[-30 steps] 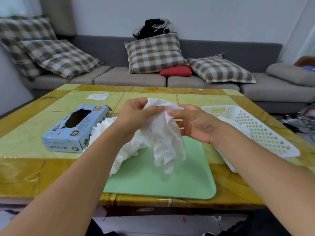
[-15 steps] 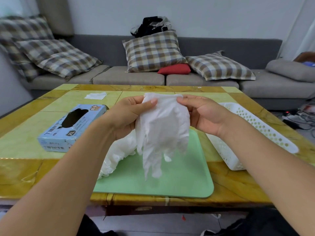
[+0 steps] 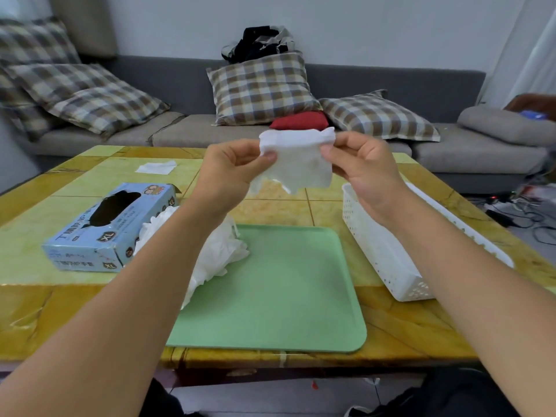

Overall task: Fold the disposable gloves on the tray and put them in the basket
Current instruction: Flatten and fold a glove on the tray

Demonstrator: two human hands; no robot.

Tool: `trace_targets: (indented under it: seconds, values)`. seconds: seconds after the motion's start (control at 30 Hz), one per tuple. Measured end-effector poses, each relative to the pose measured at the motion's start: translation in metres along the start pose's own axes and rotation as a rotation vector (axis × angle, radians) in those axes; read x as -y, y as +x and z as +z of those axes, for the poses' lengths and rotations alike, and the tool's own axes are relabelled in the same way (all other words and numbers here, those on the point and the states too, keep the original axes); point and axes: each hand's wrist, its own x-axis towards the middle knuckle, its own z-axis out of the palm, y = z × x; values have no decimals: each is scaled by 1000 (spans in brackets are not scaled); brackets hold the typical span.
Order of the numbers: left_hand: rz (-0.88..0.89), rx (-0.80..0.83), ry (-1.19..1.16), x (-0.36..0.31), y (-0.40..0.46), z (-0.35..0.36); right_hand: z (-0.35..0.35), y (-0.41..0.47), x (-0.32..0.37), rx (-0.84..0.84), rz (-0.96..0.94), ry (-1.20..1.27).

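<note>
Landmark: green tray (image 3: 288, 296), flat on the yellow-green tiled table (image 3: 54, 206), near the table's front edge.
Glove box (image 3: 111, 225): pale blue carton marked XL, dark oval opening on top, lying on the table just left of the tray.
Glove pile (image 3: 224, 251): crumpled white disposable gloves, thin and wrinkled, heaped on the tray's left part and spilling over its left edge; partly hidden behind the left forearm.
Loose sheet (image 3: 155, 167): small white piece lying flat on the table, well behind the tray toward its left.
Left hand (image 3: 233, 173): raised above the table behind the tray; thumb and fingers pinch the left top corner of the held glove.
Held glove (image 3: 298, 162): white, semi-opaque, doubled up into a short, roughly rectangular bundle; top edge stretched level between both hands, lower edge ragged and hanging free. In the air, above and behind the tray's far edge, touching neither tray nor basket.
Right hand (image 3: 365, 171): raised level with the left; thumb and fingers pinch the right top corner of the held glove.
Glove vs hands: directly between them, held at both upper corners.
Basket (image 3: 388, 245): white perforated plastic, long and narrow, on the table just right of the tray; contents not visible behind the right forearm.
</note>
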Motion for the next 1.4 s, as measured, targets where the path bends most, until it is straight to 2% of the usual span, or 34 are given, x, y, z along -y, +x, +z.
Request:
trace_targets:
  seconds: [0.07, 0.13, 0.27, 0.33, 0.4, 0.53, 0.6, 0.67, 0.73, 0.8, 0.87, 0.93, 1.03, 1.13, 1.27, 1.4]
  values:
    - [-16, 72, 121, 9, -6, -6, -3, -5, -10, 43, 71, -104]
    - [-65, 192, 265, 26, -17, -10, -7, -13, -25, 164, 189, -242]
    - [-194, 643, 495, 65, -38, -19, -15, -35, -50, 698, 383, -607]
    - [-207, 860, 624, 76, -44, -22, -12, -44, -57, 953, 409, -782]
    - [-194, 960, 716, 76, -47, -23, -10, -47, -55, 1084, 425, -794]
    - [-139, 1055, 886, 69, -52, -18, -10, -46, -44, 1244, 495, -738]
    - [-117, 1049, 907, 69, -54, -15, -11, -44, -43, 1253, 530, -717]
    - [-106, 994, 913, 70, -52, -12, -8, -41, -45, 1127, 525, -683]
    - [-71, 916, 918, 72, -50, -9, -2, -38, -51, 944, 429, -730]
    - [-30, 873, 939, 71, -51, -6, 4, -37, -59, 889, 329, -869]
    - [25, 900, 1008, 70, -55, -2, 10, -37, -65, 939, 269, -988]
    - [35, 944, 1034, 66, -63, 4, 14, -37, -59, 981, 271, -954]
    - [-48, 1021, 955, 63, -72, 11, 20, -41, -48, 1123, 396, -887]
    - [-44, 1057, 938, 68, -76, 13, 29, -53, -53, 1273, 464, -1005]
    - [-87, 1102, 908, 68, -75, 12, 34, -55, -55, 1280, 437, -1066]
    - [-194, 1219, 897, 64, -76, 11, 36, -54, -50, 1374, 593, -962]
